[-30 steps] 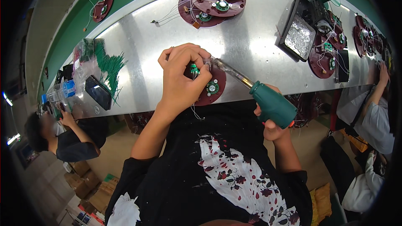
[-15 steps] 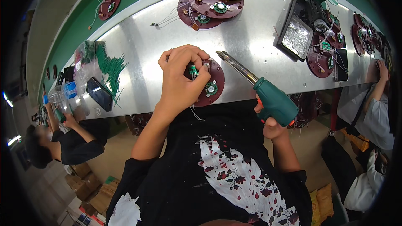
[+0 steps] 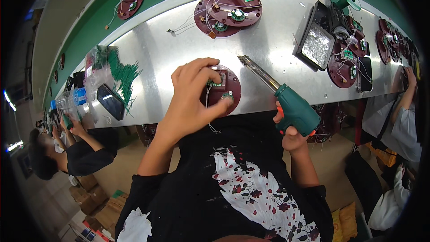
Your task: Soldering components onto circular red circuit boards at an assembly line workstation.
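Maroon disc point(image 3: 231, 82) partly under L hand point(image 3: 192, 96).

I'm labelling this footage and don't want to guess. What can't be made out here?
Head view: the left part of the maroon disc, hidden by the left grip.
Head view: much of the right grip, hidden behind the green-handled tool.
Head view: fine details of the disc's green circuit board, too small to tell.
Head view: much of the grey-sleeved co-worker on the right, cut off by the picture's dark rim.
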The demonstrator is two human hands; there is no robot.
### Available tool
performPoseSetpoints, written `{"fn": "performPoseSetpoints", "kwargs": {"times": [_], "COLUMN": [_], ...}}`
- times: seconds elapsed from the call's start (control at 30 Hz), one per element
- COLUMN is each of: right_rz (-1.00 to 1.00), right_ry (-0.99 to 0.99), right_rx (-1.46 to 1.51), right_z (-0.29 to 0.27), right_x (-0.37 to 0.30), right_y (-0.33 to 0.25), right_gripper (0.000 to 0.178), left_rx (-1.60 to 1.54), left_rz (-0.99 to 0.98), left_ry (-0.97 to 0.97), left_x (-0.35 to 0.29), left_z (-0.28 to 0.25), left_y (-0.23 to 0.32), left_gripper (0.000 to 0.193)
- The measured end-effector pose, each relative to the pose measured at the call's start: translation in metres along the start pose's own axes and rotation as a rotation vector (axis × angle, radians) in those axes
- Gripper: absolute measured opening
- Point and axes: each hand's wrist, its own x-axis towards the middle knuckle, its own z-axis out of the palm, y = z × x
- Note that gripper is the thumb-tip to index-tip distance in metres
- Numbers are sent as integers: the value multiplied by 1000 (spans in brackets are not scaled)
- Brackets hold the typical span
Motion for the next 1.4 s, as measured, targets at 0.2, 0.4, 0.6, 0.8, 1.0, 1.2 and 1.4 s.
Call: {"fn": "performPoseSetpoints", "kwargs": {"times": [0.2, 0.4, 0.6, 0.8, 1.0, 1.2, 1.4], "right_rz": [9, 5, -19, 2, -40, -45, -19], "right_ry": [55, 118, 113, 168, 121, 98, 200], "right_rx": [65, 125, 161, 190, 196, 207, 217], "right_z": [5, 9, 11, 11, 9, 15, 22], "right_x": [2, 3, 5, 7, 6, 9, 12], "right_y": [-6, -6, -7, -13, -13, -11, -22], "right_gripper": [88, 87, 88, 88, 83, 82, 82], "left_rx": [177, 133, 7, -234, 833, 405, 299], "left_rz": [73, 36, -152, -298, -88, -379, -56], "left_ry": [-132, -320, 731, 448, 700, 267, 108], "left_x": [-20, 21, 91, 120, 169, 184, 75], "left_z": [-20, -110, -123, -111, -89, -107, -122], "left_y": [0, -19, -35, -59, -182, -195, -60], "left_gripper": [64, 80, 55, 64, 88, 101, 97]}}
